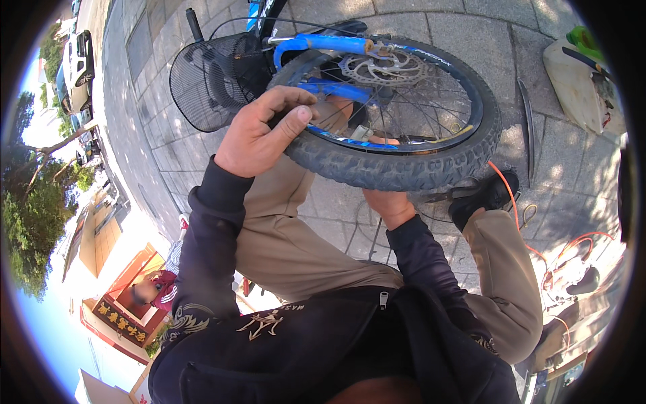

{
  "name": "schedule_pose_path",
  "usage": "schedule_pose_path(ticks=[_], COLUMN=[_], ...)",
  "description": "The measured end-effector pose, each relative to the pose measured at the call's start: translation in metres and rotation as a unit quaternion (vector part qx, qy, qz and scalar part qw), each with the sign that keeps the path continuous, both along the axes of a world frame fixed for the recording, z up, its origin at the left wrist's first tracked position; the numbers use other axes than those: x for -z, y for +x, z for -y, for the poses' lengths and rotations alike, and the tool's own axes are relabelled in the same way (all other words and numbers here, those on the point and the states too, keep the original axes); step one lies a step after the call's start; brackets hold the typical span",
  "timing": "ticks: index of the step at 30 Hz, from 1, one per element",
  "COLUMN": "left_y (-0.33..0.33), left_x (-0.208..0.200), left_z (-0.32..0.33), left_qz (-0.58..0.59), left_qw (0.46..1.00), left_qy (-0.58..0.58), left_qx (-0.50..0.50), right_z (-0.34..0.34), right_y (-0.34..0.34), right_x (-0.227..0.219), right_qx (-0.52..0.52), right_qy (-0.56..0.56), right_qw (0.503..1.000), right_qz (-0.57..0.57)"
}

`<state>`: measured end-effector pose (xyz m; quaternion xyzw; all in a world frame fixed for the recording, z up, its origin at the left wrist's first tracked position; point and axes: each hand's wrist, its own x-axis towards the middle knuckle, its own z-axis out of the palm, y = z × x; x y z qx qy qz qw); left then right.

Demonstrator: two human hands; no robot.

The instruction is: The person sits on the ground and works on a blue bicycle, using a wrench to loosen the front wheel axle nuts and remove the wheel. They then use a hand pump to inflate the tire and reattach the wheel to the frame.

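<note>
A bicycle wheel with a knobby black tyre, a dark rim and a brake disc lies tilted in front of me, joined to a blue fork. My left hand grips the tyre's left side, thumb on top by the rim and fingers curled over it. From below, my right hand reaches under the near side of the tyre. Its fingertips show in part between the spokes, beside a small metal fitting. The tyre hides most of that hand, so what it holds is unclear.
A black mesh basket and a handlebar grip lie left of the wheel. An orange hose runs rightward over the paving. A black strip and a whitish container are at right. A person is at far left.
</note>
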<state>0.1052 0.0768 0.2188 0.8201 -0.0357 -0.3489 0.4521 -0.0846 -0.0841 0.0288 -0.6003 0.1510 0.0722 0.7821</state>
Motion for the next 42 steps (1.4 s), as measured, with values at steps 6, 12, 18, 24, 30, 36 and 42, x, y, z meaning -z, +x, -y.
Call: schedule_pose_path(ticks=[6,12,18,24,30,36,42], left_y=[0.000,0.006,0.011,0.013,0.026,0.016,-0.024], left_x=[-0.003,-0.002,0.001,0.002,-0.010,-0.028,-0.012], left_z=[-0.005,0.002,0.011,0.013,0.002,0.006,0.002], left_qz=[0.005,0.012,-0.027,-0.060,0.042,0.026,0.208], left_qw=[1.000,0.999,0.997,0.996,0.956,0.967,0.946], left_qy=[-0.002,0.008,0.005,-0.029,0.059,0.051,0.100], left_qx=[0.017,0.038,0.075,0.059,0.285,0.249,0.226], right_z=[0.025,0.028,-0.003,-0.006,0.029,0.036,0.003], right_y=[0.023,-0.010,0.023,0.032,0.073,0.085,0.059], right_x=[-0.012,0.032,0.000,0.027,0.001,0.002,-0.014], right_qx=[-0.106,-0.118,-0.061,-0.086,-0.178,-0.177,-0.014], right_qy=[-0.217,0.719,0.842,0.810,0.452,0.532,0.226], right_qw=[0.964,0.663,0.500,0.484,0.825,0.794,0.972], right_qz=[0.109,-0.173,-0.193,-0.319,-0.289,-0.234,-0.068])
